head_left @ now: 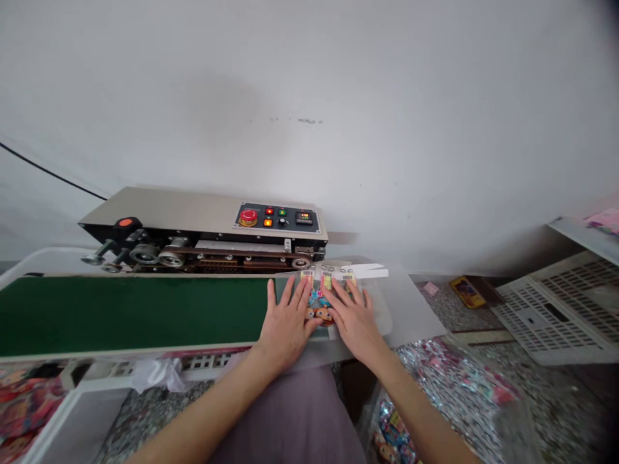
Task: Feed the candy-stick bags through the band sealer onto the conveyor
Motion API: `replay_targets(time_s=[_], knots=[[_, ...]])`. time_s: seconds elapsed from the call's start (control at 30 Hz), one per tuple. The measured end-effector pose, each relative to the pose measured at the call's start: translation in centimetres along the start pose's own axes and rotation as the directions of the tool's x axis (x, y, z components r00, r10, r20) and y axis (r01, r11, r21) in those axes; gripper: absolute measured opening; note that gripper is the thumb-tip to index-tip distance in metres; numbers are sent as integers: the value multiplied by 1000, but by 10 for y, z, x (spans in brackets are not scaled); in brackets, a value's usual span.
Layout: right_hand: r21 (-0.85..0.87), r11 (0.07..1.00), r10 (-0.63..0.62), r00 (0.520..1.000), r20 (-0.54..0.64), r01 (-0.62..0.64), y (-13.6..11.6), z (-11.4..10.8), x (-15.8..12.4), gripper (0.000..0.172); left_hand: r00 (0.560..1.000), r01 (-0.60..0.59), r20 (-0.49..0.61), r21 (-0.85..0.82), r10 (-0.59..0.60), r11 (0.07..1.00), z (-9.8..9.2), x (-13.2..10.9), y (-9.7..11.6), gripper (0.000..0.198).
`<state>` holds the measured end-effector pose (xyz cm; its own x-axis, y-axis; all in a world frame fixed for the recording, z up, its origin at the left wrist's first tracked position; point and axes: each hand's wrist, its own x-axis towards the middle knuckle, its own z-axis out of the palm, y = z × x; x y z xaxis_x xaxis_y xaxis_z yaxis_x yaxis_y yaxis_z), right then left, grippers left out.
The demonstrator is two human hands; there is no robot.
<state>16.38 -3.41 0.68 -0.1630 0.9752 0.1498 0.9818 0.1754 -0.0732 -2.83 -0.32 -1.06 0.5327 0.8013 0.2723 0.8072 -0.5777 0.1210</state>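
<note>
Forearms (215, 403) end in hands (284, 328), packets (317, 299) between and seemingly beneath.

A plain, pale grey-white wall (411, 96) spans the far side, marked near its middle by a short row of dark scuffs (308, 121); at left, a black cable (53, 172) slopes down in front of it. Light is soft and diffuse, the wall dimming toward its lower right. Speckled, terrazzo-like floor (575, 396) shows at near left and at right. A pale slatted plastic crate (590, 335) occupies the right; beside it, near the foot of the wall, lie a small yellow-and-brown box (467, 293) and a pink scrap (431, 289).
</note>
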Motion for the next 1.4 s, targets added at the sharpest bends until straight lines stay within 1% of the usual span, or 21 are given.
replay_targets(time_s=[0.1, 0.17, 0.23, 0.27, 0.3, 0.33, 0.4, 0.47, 0.53, 0.6, 0.67, 0.73, 0.8, 0.9, 1.03, 1.13, 1.2, 1.23, 1.3, 1.37, 1.4], knots=[[33, 999, -12, 1000, -5, 12, -5, -3, 5, 52, 998, 54, -15, 29, -53, 998, -4, -5, -10, 66], [60, 998, 11, 999, -37, -9, 0, -5, 2, 49, 994, 108, -29, 54, -106, 993, -10, -5, -14, 65], [80, 995, 68, 992, -102, -60, 11, -6, -4, 48, 992, 121, -33, 66, -119, 990, -17, 0, -13, 62], [82, 993, 97, 986, -134, -87, 18, -5, -8, 48, 996, 89, -27, 62, -87, 994, -19, 4, -10, 60], [79, 991, 120, 980, -156, -108, 24, -3, -12, 49, 999, 29, -15, 51, -28, 998, -19, 9, -7, 57], [69, 990, 132, 977, -165, -122, 30, 0, -15, 49, 999, -46, -1, 35, 46, 998, -18, 14, -3, 55], [41, 991, 134, 980, -147, -129, 38, 4, -19, 50, 983, -181, 28, -7, 181, 983, -11, 23, 5, 53], [19, 992, 125, 984, -126, -124, 40, 6, -15, 49, 973, -225, 47, -40, 226, 974, 0, 27, 10, 55], [9, 994, 112, 985, -130, -112, 38, 5, -4, 45, 978, -201, 42, -52, 203, 978, 10, 27, 12, 57], [11, 995, 96, 985, -146, -95, 34, 0, 12, 42, 984, -175, 23, -47, 176, 983, 16, 24, 12, 57], [20, 996, 88, 986, -139, -86, 31, -4, 28, 40, 988, -156, 10, -34, 157, 987, 16, 21, 14, 56], [19, 996, 86, 990, -116, -84, 28, -6, 37, 40, 991, -136, 1, -19, 136, 990, 13, 20, 17, 56], [6, 997, 82, 992, -98, -82, 27, -6, 38, 40, 994, -111, 2, -12, 111, 994, 10, 20, 20, 55], [-9, 996, 93, 991, -101, -94, 25, -1, 27, 45, 997, -70, 18, -17, 70, 997, 7, 18, 21, 55], [-34, 987, 152, 982, -111, -156, 14, 7, 17, 49, 1000, -11, 12, -7, 11, 1000, 3, 11, 11, 54], [-15, 988, 148, 981, -126, -151, 4, 11, 21, 48, 998, 62, 18, 15, -63, 998, -5, 5, 6, 53], [49, 989, 145, 978, -152, -139, 3, 12, 26, 46, 996, 88, 13, 21, -89, 996, -12, 5, 10, 52], [91, 986, 156, 974, -162, -143, 5, 12, 29, 44, 998, 67, 16, 12, -68, 998, -14, 5, 15, 51], [157, 974, 192, 967, -167, -166, 11, 10, 36, 40, 998, -46, 47, -28, 47, 999, -13, 8, 26, 51], [177, 967, 212, 965, -153, -184, 19, 9, 43, 38, 983, -157, 86, -75, 163, 985, -8, 9, 38, 52], [171, 968, 211, 966, -146, -186, 23, 7, 47, 38, 976, -187, 97, -91, 196, 978, -5, 10, 42, 53]])
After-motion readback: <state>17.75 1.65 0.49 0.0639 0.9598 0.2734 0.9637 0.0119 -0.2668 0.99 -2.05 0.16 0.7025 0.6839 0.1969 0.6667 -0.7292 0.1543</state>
